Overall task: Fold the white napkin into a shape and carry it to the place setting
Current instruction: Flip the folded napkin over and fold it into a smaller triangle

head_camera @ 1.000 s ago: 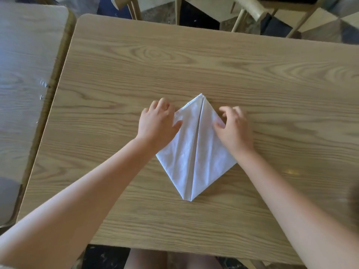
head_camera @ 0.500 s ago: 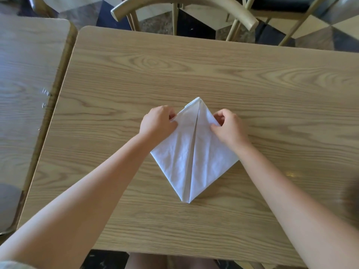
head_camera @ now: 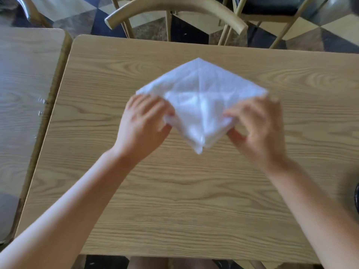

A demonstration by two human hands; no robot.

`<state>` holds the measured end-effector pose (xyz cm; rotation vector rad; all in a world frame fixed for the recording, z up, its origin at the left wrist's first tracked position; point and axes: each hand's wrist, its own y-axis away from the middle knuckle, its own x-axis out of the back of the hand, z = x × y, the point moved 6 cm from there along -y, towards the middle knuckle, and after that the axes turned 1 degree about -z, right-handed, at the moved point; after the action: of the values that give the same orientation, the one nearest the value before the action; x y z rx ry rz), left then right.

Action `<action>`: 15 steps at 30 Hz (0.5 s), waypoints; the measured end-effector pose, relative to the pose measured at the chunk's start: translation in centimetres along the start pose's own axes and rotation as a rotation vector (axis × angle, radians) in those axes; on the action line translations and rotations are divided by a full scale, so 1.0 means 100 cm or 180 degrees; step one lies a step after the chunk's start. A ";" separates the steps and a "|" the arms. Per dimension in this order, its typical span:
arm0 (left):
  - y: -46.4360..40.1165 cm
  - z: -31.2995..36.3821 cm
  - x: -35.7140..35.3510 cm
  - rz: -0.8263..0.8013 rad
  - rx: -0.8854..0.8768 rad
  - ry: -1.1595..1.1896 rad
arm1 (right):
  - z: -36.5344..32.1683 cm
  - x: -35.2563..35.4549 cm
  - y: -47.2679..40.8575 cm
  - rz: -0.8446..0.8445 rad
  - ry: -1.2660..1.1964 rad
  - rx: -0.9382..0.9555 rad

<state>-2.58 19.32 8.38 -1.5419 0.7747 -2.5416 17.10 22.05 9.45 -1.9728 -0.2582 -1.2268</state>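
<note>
The white napkin [head_camera: 200,101] is spread wide into a diamond over the middle of the wooden table [head_camera: 174,200], its lower point hanging toward me. It looks lifted off the table and blurred by motion. My left hand [head_camera: 142,127] pinches the napkin's left side. My right hand [head_camera: 258,129] pinches its right side. Crease lines cross at the napkin's centre. No place setting is in view.
A second wooden table [head_camera: 23,90] stands close on the left with a narrow gap between. A curved wooden chair back [head_camera: 174,8] sits behind the far table edge, with more chair legs at the far right. A dark object [head_camera: 357,195] peeks in at the right edge.
Both hands have gripped the napkin's sides and pulled them apart, lifting it. The narrow kite shape has opened into a wide diamond. The view has tilted up.
</note>
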 end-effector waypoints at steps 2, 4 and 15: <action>0.042 -0.001 -0.031 -0.0780 -0.0222 -0.0137 | -0.004 -0.033 0.047 -0.0864 -0.0032 0.0055; 0.077 -0.004 -0.050 -0.1150 -0.0240 -0.0064 | -0.008 -0.055 0.083 -0.1322 -0.0233 -0.0112; 0.075 0.005 -0.127 -0.1841 0.0665 -0.0535 | 0.021 -0.132 0.073 -0.2043 0.0255 -0.0782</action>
<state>2.60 16.52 -5.15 -2.1018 0.0306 -2.6744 15.58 21.53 -5.71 -2.1157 -0.7755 -1.8053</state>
